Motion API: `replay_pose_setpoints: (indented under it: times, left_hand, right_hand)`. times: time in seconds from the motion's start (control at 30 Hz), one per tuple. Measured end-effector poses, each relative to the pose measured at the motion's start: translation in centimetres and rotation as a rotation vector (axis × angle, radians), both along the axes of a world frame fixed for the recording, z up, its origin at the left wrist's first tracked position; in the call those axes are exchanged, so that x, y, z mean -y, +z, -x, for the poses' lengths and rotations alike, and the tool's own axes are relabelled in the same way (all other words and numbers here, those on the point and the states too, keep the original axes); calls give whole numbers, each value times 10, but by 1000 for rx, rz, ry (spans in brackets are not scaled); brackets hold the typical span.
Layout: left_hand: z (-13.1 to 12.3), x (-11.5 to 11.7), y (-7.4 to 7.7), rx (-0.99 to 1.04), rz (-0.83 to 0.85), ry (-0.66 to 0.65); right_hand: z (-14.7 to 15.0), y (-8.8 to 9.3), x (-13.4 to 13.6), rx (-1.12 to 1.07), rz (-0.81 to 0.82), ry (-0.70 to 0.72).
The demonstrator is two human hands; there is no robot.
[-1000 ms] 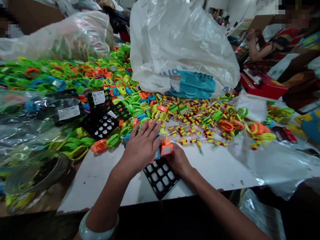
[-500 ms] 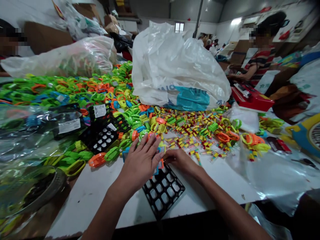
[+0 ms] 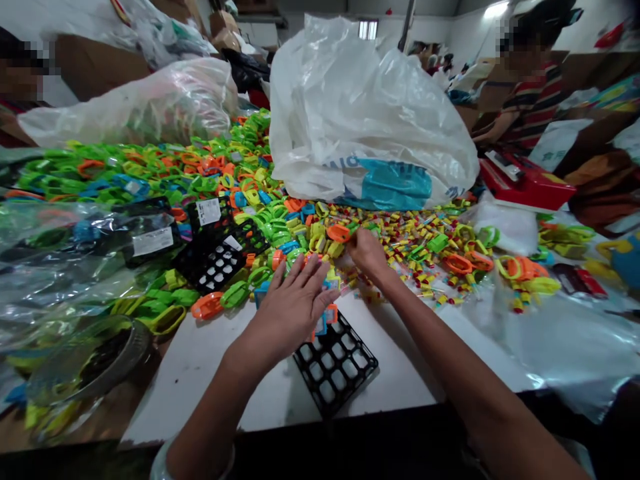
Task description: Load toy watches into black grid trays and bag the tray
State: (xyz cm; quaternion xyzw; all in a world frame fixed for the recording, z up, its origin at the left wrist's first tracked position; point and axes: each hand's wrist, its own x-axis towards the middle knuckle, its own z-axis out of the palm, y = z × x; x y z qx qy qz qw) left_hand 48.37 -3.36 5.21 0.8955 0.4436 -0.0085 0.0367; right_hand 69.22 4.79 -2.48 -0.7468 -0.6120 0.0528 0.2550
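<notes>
My left hand (image 3: 295, 300) lies flat, its fingers stretched out over the far end of a black grid tray (image 3: 336, 365). Blue and orange plastic pieces (image 3: 321, 321) show under its palm and past the thumb, partly hidden. At the edge of the heap, my right hand (image 3: 367, 255) has its fingers closed at an orange toy watch (image 3: 339, 232); the fingertips are partly hidden. Just right of that hand lie many small yellow-and-red tubes (image 3: 400, 247). Green and orange toy watches (image 3: 235, 293) sit left of my left hand.
Black trays with white labels (image 3: 213, 267) lie at left, near a clear round bowl (image 3: 95, 360). Behind the heap stands a big white plastic bag (image 3: 370, 113). A red box (image 3: 525, 183) is at right, near a person in a striped shirt (image 3: 535, 107). Another person is far left.
My right hand has moved from the tray, away from me and to the right, to the orange toy watch in the heap. My left hand stays over the tray. The view has shifted slightly.
</notes>
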Motion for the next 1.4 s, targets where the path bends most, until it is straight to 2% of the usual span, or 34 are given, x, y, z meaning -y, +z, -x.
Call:
replay_pose_setpoints:
  times: [0.1, 0.17, 0.27, 0.37, 0.5, 0.6, 0.67, 0.83, 1.0, 1.07, 1.23, 1.33, 1.4]
  left_hand:
    - [-10, 0, 0, 20, -61, 0]
    - [-15, -1, -5, 38, -101, 4]
    - [-19, -2, -14, 50, -112, 10]
    - [-19, -3, -18, 51, -109, 7]
    - [-18, -2, -16, 52, -103, -3]
    - [-18, -2, -15, 52, -96, -7]
    - [-19, -2, -14, 52, -85, -8]
    - [-19, -2, -15, 65, -81, 0]
    - [-18, -3, -17, 66, -93, -6]
    - [-18, -3, -17, 58, -109, -1]
    - [-19, -3, -19, 34, -157, 6]
    - [-18, -4, -20, 40, -178, -20]
    - [-17, -4, -21, 46, -189, -17]
  right_hand:
    - [-10, -10, 43, -238, -15, 41]
    - [-8, -19, 72, -552, 12, 146]
    - [6, -32, 103, -1060, 141, 345]
    - [24, -37, 116, -1323, 190, 436]
    - [39, -47, 112, -1414, 134, 362]
    - [43, -56, 110, -1343, 80, 279]
    - [43, -57, 112, -1224, 33, 278]
    - [44, -47, 120, -939, -116, 392]
    - [42, -38, 120, -588, -120, 465]
    - [40, -34, 119, -557, -98, 506]
    - [38, -35, 118, -676, 63, 551]
    - [40, -39, 118, -523, -6, 533]
    - [37, -38, 112, -428, 6, 571]
